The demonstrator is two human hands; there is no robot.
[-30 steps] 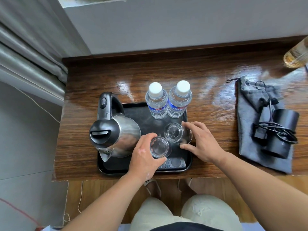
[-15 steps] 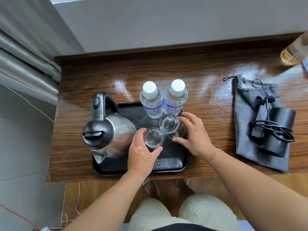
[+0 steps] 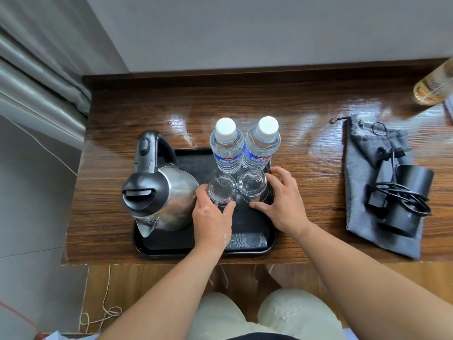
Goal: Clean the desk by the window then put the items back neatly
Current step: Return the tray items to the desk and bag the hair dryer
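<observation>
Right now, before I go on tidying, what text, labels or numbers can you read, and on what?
Left water bottle: blue label with print, too blurred to read.
Right water bottle: same blue label, too blurred to read.
Remote control: buttons with marks, too small to read.
Kettle: no readable text.
Nothing else shows lettering.

Bright daylight, desk [image 3: 306,114] glare, perhaps edge-warped.

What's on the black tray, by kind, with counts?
Kettle: 1
Water bottles: 2
Glasses: 2
Remote: 1
Total: 6
</observation>
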